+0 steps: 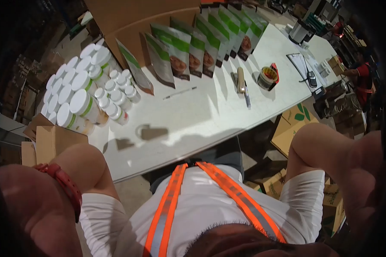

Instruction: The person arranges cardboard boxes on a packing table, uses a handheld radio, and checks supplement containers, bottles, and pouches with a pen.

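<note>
My left hand (32, 205) is raised close to the camera at the lower left, beyond a red wristwatch (66, 184). My right hand (362, 167) is likewise close at the right edge. The fingers of both are out of sight or lost in dark blur, so anything they hold cannot be made out. Neither touches the white table (188, 115). On it, white-lidded tubs (79, 103) and small white bottles (116, 96) stand at the left. Several upright green-and-white pouches (176, 47) form a row along the back.
A pen (180, 93), a tan-handled tool (240, 81), a round tape-like item (267, 77) and a clipboard (300, 68) with a handheld device (311, 79) lie rightward. Cardboard boxes (58, 141) flank the table. A person in red (363, 79) is at far right.
</note>
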A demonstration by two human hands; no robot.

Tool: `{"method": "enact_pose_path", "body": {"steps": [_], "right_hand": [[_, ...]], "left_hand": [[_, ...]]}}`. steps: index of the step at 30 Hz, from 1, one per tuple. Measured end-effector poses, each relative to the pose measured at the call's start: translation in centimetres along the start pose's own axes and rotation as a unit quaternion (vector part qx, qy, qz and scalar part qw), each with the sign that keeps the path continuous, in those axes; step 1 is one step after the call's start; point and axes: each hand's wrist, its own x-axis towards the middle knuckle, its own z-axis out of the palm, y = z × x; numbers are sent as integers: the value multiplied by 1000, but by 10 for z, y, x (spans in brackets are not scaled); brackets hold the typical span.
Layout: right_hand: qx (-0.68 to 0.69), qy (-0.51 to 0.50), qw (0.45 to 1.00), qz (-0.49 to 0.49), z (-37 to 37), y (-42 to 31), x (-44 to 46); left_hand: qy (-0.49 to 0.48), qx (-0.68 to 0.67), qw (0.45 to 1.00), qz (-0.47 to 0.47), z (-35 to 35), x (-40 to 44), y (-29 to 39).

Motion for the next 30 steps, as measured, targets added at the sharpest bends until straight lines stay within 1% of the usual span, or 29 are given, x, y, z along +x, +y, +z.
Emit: {"method": "enact_pose_path", "body": {"steps": [11, 16, 18, 22, 30], "right_hand": [[-7, 25, 999, -19, 5, 2, -12], [-4, 26, 999, -31, 6, -2, -25], [-5, 42, 998, -48, 6, -5, -33], [-3, 38, 999, -36, 6, -2, -31], [-8, 42, 998, -35, 3, -4, -28]], "left_hand": [[-9, 25, 999, -19, 4, -1, -2], [-2, 38, 999, -18, 11, -14, 1], [-5, 40, 999, -6, 11, -18, 3], [-4, 41, 999, -19, 12, -16, 5], [-3, 38, 999, -16, 6, -9, 9]]}}
